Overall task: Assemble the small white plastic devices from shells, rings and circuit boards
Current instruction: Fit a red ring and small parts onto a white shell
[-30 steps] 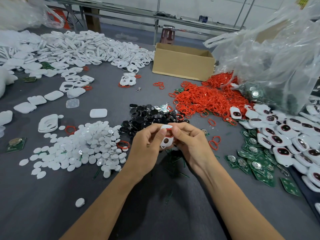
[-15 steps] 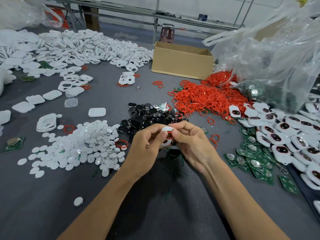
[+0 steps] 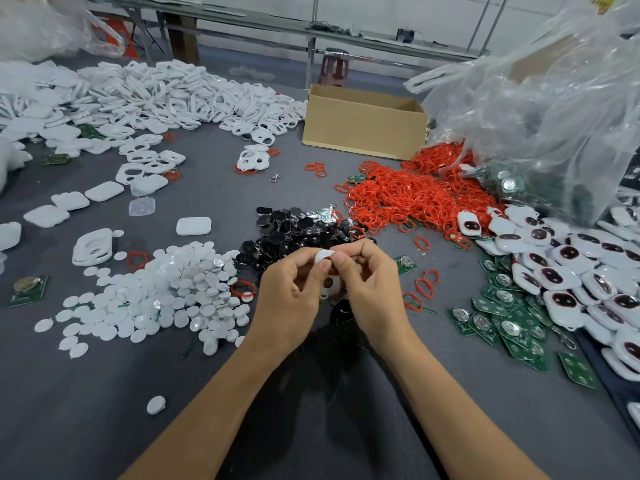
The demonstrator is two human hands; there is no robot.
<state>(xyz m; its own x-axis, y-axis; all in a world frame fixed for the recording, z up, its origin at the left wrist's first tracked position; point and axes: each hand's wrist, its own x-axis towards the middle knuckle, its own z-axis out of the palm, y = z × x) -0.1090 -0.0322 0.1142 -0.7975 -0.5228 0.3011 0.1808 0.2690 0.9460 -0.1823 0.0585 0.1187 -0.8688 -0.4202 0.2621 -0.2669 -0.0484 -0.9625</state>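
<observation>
Risk: the red ring may seat crooked or spring out of the white shell if the fingertips press unevenly. A slip would drop both into the loose parts on the near side of the cardboard box.
Left hand: raised over the surface, well in front of the box, fingers curled, grip narrow, thumb and forefinger pinching the shell's top edge.
Right hand: touching the left, fingers curled, grip narrow on the same shell from the other side.
Shell: held between both hands; its lower part shows under the fingers.
White discs: front-left of the box, well apart.
Circuit boards: front-right of the box.
Black parts: between the box and the hands.
Red rings: just beside the box's right front corner.
</observation>
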